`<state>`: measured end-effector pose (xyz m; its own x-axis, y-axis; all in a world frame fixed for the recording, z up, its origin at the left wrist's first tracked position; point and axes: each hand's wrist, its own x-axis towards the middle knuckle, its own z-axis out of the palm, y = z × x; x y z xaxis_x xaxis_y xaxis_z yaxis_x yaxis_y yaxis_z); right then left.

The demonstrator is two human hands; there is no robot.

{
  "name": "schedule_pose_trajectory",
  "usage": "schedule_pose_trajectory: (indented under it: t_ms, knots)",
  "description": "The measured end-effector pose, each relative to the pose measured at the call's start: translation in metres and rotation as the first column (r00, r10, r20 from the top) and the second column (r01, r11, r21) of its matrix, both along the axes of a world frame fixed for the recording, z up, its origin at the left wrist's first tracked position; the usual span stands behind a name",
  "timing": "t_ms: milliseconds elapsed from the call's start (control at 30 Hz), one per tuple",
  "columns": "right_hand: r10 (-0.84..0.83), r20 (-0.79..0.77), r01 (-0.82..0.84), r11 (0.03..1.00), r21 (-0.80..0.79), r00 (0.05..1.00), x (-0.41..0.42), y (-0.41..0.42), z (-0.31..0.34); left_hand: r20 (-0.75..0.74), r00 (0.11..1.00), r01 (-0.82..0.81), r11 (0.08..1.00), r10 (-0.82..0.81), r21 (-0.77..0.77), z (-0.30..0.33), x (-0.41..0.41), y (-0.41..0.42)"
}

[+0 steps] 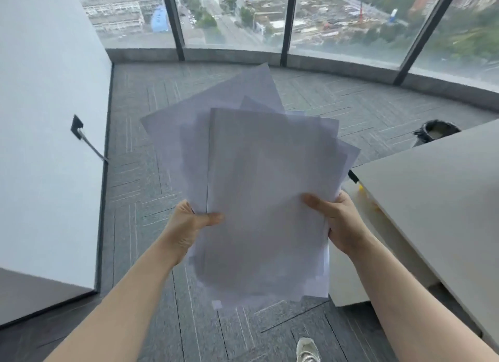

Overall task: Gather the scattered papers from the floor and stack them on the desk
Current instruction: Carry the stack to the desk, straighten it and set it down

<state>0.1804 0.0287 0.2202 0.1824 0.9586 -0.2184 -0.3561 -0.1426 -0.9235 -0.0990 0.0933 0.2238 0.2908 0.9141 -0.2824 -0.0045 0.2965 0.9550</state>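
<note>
Left hand [189, 224] and right hand [334, 218] pinch the fanned sheaf of papers [259, 188] at opposite edges, apparently to square it, just left of the desk [437, 188].

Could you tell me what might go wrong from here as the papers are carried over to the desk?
1. The papers are fanned out unevenly, pinched only near their lower edges by the left hand and right hand, so a loose sheet could slide out onto the carpet.
2. The desk edge sits close on the right; the sheets' corners might catch on it and crumple.
3. The sheets block the view of the floor ahead, so a misstep seems possible.
</note>
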Motion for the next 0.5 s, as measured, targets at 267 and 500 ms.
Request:
schedule_pose_trajectory:
  t_ms: [267, 500]
  knots:
    - [-0.375, 0.053, 0.373, 0.927, 0.045, 0.925, 0.099, -0.099, 0.053, 0.006, 0.977, 0.213, 0.976, -0.214, 0.034, 0.042, 0.140, -0.030]
    - [-0.614, 0.060, 0.606, 0.787, 0.116, 0.787, 0.185, -0.186, 0.086, -0.004, 0.945, 0.327, 0.942, -0.328, 0.077, 0.067, 0.272, -0.075]
